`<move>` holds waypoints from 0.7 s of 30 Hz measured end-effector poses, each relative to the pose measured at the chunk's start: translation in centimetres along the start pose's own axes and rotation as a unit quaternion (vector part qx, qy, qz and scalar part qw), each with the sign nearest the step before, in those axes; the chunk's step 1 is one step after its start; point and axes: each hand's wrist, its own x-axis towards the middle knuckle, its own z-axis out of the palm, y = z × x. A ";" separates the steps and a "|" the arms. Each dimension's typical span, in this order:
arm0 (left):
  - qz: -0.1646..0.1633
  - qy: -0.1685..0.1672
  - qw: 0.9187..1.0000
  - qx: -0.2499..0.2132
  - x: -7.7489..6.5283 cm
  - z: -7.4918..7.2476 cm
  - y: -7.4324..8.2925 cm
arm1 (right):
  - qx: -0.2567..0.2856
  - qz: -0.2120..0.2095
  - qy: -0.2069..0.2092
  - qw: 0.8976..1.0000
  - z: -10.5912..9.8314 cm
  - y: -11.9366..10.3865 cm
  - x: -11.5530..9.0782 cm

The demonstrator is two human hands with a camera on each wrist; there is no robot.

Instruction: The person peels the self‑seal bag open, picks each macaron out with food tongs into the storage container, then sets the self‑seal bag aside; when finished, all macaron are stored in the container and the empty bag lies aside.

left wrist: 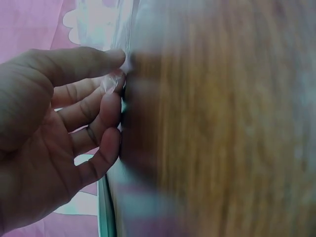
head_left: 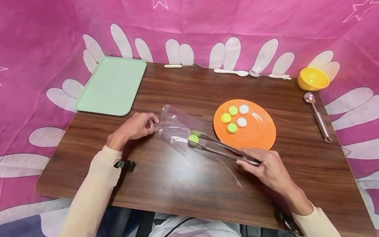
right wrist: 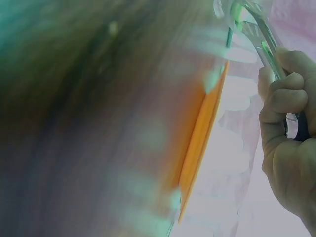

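In the head view my left hand [head_left: 137,126] pinches the gathered end of a clear plastic bag [head_left: 174,126] between thumb and fingers. The left wrist view shows a bit of crinkled film [left wrist: 111,85] at those fingertips. My right hand [head_left: 267,166] grips metal tongs [head_left: 222,148], whose tips hold a green macaron [head_left: 193,138] at the bag's right side, overlapping the film in this view. Right of the bag, an orange plate [head_left: 260,131] bears several macarons: green ones, a yellow one [head_left: 226,118] and white ones [head_left: 241,122].
A thin clear strip [head_left: 234,176] lies in front of the plate. A pale green tray [head_left: 113,85] sits at the back left. White-handled cutlery [head_left: 231,72] lines the back edge. At the right are a yellow bowl [head_left: 313,79] and a metal scoop [head_left: 318,117].
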 end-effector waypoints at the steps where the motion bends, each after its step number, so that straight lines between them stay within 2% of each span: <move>1: -0.001 0.006 1.000 0.002 0.0 0.0 -0.1 | 0.002 0.006 0.005 1.000 -0.3 0.1 -0.3; 6: -0.005 0.017 1.000 0.008 -0.3 -0.1 -0.3 | -0.005 0.053 0.035 0.998 -1.9 0.6 -1.6; 10: -0.008 0.015 1.000 0.006 -0.5 0.0 -0.4 | -0.019 0.109 0.079 0.991 -3.2 1.3 -2.8; 16: -0.007 0.014 1.000 -0.003 -0.5 0.0 -0.4 | -0.046 0.200 0.150 0.967 -5.0 2.7 -4.8; 21: -0.005 0.014 1.000 -0.003 -0.6 0.0 -0.4 | -0.076 0.282 0.161 0.943 -6.0 3.4 -6.3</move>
